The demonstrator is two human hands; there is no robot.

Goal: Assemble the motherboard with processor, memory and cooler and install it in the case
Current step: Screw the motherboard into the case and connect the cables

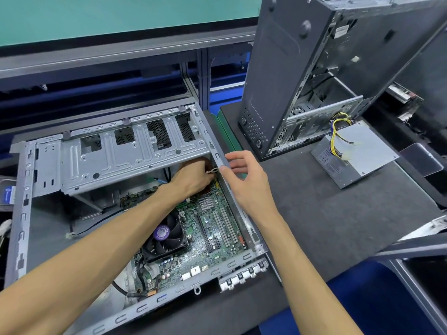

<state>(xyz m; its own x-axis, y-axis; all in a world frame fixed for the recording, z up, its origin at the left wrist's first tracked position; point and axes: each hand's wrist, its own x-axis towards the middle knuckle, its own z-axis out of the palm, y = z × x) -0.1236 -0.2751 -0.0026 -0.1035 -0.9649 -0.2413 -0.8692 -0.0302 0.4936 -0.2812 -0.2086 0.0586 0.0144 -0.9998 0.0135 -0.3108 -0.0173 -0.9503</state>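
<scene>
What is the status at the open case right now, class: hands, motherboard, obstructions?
Left hand inside case, pinching a small white piece. Right hand open on case edge. Motherboard seated, cooler fitted. Drive cage overhangs work spot.

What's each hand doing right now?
Left hand: pinching a small pale cable inside the case.
Right hand: open, thumb touching the case edge.

green motherboard point(212, 228), black cooler point(167, 240) purple-labelled, silver case point(21, 213)
</scene>
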